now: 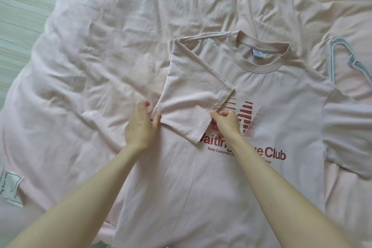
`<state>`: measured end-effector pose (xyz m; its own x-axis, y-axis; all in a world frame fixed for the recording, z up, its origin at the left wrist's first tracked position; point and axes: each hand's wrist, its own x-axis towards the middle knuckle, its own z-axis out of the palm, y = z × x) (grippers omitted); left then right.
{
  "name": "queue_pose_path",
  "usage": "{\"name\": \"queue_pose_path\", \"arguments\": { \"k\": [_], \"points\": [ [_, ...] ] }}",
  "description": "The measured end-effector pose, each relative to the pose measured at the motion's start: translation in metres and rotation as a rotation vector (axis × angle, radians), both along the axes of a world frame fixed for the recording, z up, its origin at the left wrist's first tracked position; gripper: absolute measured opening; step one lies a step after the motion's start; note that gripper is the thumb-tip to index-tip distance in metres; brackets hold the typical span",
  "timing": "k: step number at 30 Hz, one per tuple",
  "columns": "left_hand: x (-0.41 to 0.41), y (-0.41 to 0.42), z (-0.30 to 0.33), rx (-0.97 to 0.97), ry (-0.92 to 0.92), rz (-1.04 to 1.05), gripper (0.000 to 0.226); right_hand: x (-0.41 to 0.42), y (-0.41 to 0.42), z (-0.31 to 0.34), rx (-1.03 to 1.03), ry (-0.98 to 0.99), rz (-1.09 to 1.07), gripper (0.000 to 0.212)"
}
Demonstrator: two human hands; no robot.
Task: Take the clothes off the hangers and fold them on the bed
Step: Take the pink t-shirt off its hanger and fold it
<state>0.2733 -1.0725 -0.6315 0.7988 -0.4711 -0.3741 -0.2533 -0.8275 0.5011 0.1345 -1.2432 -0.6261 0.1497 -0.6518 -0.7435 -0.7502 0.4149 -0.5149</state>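
A pale pink T-shirt [201, 177] with red print lies face up on the bed, collar away from me. Its left sleeve [193, 90] is folded inward over the chest. My left hand [141, 125] pinches the shirt's side at the fold near the armpit. My right hand [225, 121] pinches the hem of that folded sleeve, fingers curled, over the red logo. The right sleeve [346, 127] lies spread out flat.
Pale wire hangers [342, 54] lie on the pink bedcover [100, 46] at the right, just beyond the shirt's shoulder. A light wooden floor [18, 6] shows at the far left past the bed's edge. A white fabric label [10, 187] sits at the lower left.
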Motion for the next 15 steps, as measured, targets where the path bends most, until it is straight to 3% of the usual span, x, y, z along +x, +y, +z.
{"name": "queue_pose_path", "arguments": {
  "k": [3,6,10,15],
  "points": [
    [-0.012,0.0,-0.001,-0.089,-0.311,-0.384,0.039,-0.008,0.019,0.008,0.159,-0.105,-0.133,0.021],
    [-0.03,-0.001,-0.005,-0.194,-0.357,-0.76,0.03,-0.008,0.042,0.015,0.265,-0.15,-0.2,0.013],
    [-0.041,0.005,0.001,-0.181,-0.222,-0.779,0.028,-0.012,0.058,0.02,0.264,-0.141,-0.225,0.014],
    [-0.042,0.012,0.003,-0.139,-0.255,-0.812,0.041,-0.02,0.063,0.025,0.28,-0.167,-0.235,0.015]
  ]
}}
